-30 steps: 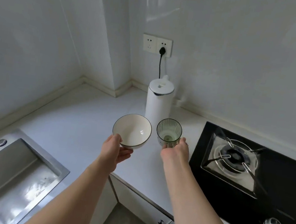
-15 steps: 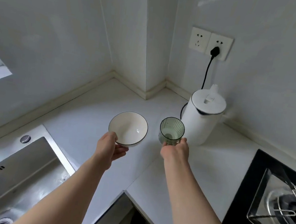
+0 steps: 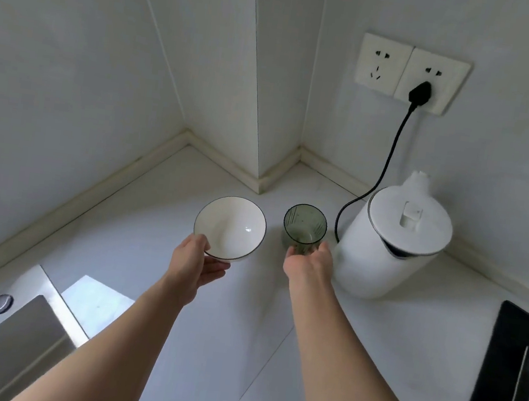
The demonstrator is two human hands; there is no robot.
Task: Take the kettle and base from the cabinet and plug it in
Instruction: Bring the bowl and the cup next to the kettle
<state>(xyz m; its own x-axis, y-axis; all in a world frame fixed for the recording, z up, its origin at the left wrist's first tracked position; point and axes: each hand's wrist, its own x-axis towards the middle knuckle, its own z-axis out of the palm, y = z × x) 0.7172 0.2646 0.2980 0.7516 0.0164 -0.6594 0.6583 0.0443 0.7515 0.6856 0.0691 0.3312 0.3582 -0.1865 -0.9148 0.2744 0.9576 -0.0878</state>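
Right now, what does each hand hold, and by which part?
The left hand holds the white dark-rimmed bowl by its near rim. The right hand grips the green ribbed glass by its near side.

The kettle (image 3: 381,249) looks like smooth matt white plastic. The bowl (image 3: 230,227) is glossy white ceramic with a thin dark rim — a highlight shines inside it. The cup (image 3: 304,227) is ribbed green see-through glass. The bench (image 3: 136,244) is smooth pale stone-like surface; the sink (image 3: 20,336) is brushed metal — dull sheen.
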